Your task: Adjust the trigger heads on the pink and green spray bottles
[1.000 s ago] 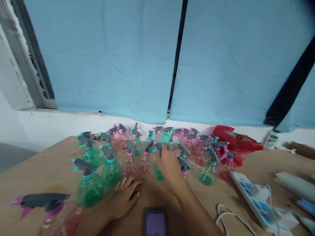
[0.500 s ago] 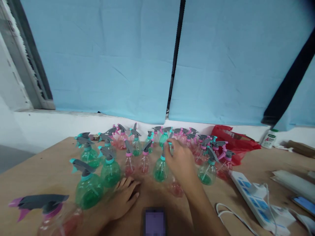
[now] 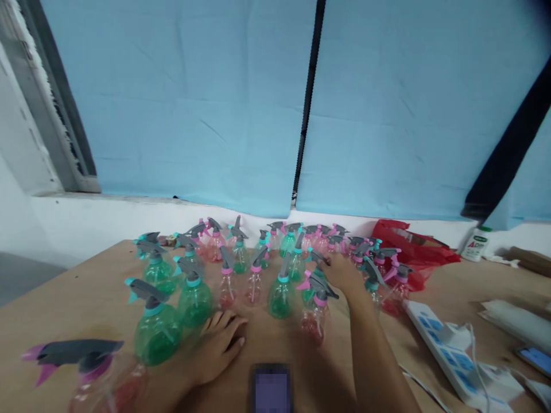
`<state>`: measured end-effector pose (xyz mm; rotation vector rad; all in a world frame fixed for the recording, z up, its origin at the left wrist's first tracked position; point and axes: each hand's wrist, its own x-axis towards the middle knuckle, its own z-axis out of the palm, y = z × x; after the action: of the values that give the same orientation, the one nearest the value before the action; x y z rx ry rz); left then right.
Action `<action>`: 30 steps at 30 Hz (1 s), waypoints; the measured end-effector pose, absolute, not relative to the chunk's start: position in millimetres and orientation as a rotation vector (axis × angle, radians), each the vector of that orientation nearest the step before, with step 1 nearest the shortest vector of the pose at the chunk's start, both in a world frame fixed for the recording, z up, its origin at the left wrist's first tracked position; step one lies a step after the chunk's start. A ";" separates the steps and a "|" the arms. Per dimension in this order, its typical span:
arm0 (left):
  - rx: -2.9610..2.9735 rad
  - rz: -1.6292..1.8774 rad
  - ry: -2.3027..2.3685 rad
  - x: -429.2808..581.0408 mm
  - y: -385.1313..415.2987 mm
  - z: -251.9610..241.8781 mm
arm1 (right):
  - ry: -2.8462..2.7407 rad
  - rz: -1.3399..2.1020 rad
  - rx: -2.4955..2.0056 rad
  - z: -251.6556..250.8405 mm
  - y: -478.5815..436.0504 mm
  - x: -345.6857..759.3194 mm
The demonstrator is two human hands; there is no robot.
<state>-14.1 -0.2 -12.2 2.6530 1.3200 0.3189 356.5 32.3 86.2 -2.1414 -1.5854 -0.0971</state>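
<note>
My left hand (image 3: 220,347) lies palm down on the wooden table, fingers stretched, beside a green spray bottle (image 3: 194,301) with a turquoise collar. At the right of the middle, my right hand (image 3: 343,274) has its fingers closed at the grey head of another green spray bottle (image 3: 317,258), partly hidden behind a pink spray bottle (image 3: 313,324). A green bottle (image 3: 281,297) and a small pink bottle (image 3: 253,287) stand upright just left of them. More pink and green spray bottles crowd the back, their grey heads turned various ways.
A large pink spray bottle (image 3: 107,390) stands front left. On the right lie a white power strip (image 3: 447,350) with plugs and cables, a phone (image 3: 534,360) and a red plastic bag (image 3: 415,255). A dark device (image 3: 272,390) is at the front edge.
My right hand has moved right, from above the middle green bottles to another green bottle. The pink bottle it covered now shows. My left hand has stayed in place.
</note>
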 end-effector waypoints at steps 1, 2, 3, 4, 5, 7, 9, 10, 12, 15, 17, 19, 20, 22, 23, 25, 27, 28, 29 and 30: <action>2.650 0.310 1.316 -14.1 -0.1 -11.8 | -1.586 -0.079 -2.152 88.5 31.0 354.0; 2.650 0.305 1.311 -14.2 0.3 -11.7 | -1.577 -0.066 -2.164 91.8 29.2 351.5; 2.652 0.306 1.311 -14.4 0.7 -11.8 | -1.555 -0.065 -2.173 95.9 27.0 348.9; 2.655 0.312 1.310 -14.6 1.2 -12.2 | -1.525 -0.084 -2.168 100.3 24.4 346.4; 2.659 0.324 1.306 -14.7 1.6 -12.7 | -1.493 -0.116 -2.142 104.9 21.7 344.1; 2.663 0.350 1.296 -14.8 1.9 -13.6 | -1.421 -0.222 -2.009 113.5 16.3 339.8; 2.658 0.372 1.289 -14.6 1.4 -13.4 | -1.345 -0.382 -1.769 120.2 11.3 336.2; 2.655 0.378 1.286 -14.4 0.9 -12.7 | -1.307 -0.477 -1.622 122.8 8.7 334.8; 2.648 0.367 1.293 -13.7 -0.6 -10.2 | -1.253 -0.671 -1.324 126.7 2.3 332.0; 2.631 0.320 1.310 -11.9 -2.9 -5.6 | -1.193 -0.852 -1.023 130.1 -10.7 324.6; 2.621 0.300 1.327 -10.4 -4.1 -3.1 | -1.137 -0.793 -0.953 131.1 -19.4 314.2; 2.623 0.292 1.333 -9.5 -4.6 -2.3 | -1.101 -0.603 -0.922 130.4 -24.5 298.3; 2.625 0.295 1.334 -9.5 -4.5 -2.8 | -1.109 -0.488 -0.907 129.1 -25.1 288.7; 2.631 0.310 1.319 -10.8 -2.9 -6.3 | -1.189 -0.274 -0.869 123.5 -21.8 267.4; 2.634 0.326 1.310 -12.0 -1.5 -9.2 | -1.247 -0.184 -0.847 119.0 -18.4 256.4; 2.649 0.348 1.294 -15.1 2.3 -17.0 | -1.310 -0.072 -0.847 105.8 -9.2 235.1; 2.674 0.397 1.303 -18.4 6.3 -25.3 | -1.306 0.010 -0.813 88.3 0.7 215.9; 2.691 0.424 1.303 -19.8 7.9 -29.0 | -1.310 0.067 -0.786 78.7 5.3 207.6; 2.696 0.429 1.308 -20.8 9.2 -31.9 | -1.310 0.133 -0.768 69.1 9.3 200.4; 2.698 0.425 1.320 -21.6 10.1 -34.0 | -1.321 0.199 -0.757 60.2 12.8 194.4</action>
<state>-21.6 10.1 -34.0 2.6982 1.3197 0.4253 194.4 12.8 60.2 -0.7572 -1.3215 0.1985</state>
